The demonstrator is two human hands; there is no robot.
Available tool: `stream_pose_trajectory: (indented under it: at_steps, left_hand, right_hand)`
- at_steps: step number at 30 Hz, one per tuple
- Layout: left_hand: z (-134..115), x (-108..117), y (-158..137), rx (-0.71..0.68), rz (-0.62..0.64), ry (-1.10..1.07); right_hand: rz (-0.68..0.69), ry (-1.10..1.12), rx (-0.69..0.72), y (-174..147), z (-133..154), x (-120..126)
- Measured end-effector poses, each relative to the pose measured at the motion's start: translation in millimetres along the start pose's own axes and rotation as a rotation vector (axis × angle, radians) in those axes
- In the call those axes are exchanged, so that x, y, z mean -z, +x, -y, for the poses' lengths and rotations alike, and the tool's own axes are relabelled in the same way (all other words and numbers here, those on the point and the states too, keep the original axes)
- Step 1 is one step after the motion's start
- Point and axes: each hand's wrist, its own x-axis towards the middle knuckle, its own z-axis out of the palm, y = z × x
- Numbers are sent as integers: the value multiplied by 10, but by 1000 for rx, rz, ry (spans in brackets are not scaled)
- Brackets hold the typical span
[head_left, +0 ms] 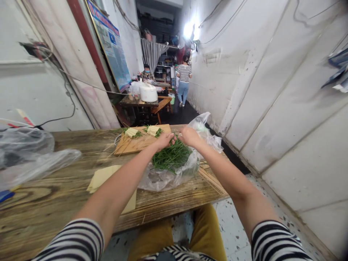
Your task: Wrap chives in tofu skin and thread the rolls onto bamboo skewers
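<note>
A heap of long green chives [172, 156] lies on a clear plastic bag [157, 181] on the wooden table. Over its far end my left hand [165, 140] is closed, with green strands at its fingertips. Just to the right, my right hand [189, 137] is curled shut and slightly blurred; what its fingers hold is hidden. Behind my hands is a wooden board [133, 145] bearing two skewered rolls, a left roll [132, 132] and a right roll [153, 131], pale sheets wrapped around greens. Flat yellowish tofu sheets [103, 176] lie partly under my left forearm.
Thin wooden skewers [212, 177] lie right of the bag, near the table's edge. Crumpled clear plastic [40, 156] covers the table's left side, near a blue-handled item [5, 195]. A white cooker [148, 93] stands on a farther table. One person [184, 76] walks beyond; another sits.
</note>
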Motion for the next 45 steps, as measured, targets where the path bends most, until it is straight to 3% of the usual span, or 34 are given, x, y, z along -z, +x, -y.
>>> stream_pose_trajectory:
  at_steps: [2,5,14,19,25,29,35,38,42,45]
  left_hand:
    - [-3,17,-54,28,121,-72]
    - [-44,38,-113,62,291,-161]
    - [-92,221,-175,116,611,-384]
    - [-44,318,-160,125,583,-165]
    - [-15,244,-135,51,410,40]
    - [-17,198,-111,42,415,43]
    - [-32,259,-154,20,558,-156]
    - [-13,303,-155,-8,592,-126]
    - [36,366,-170,74,531,-61]
    - [92,361,-222,109,409,-169]
  right_hand:
    - [-26,35,146,9,-88,33]
    - [40,91,349,5,-135,11]
    - [70,-223,380,-127,-13,-53]
    - [72,-235,348,-107,-71,-73]
    - [98,-228,224,-115,10,-10]
    - [61,-274,300,-89,119,-3]
    - [221,-359,298,-78,181,6]
    - [277,-318,243,-113,152,54]
    - [252,-204,143,-118,56,77]
    - [201,-71,77,-92,-31,38]
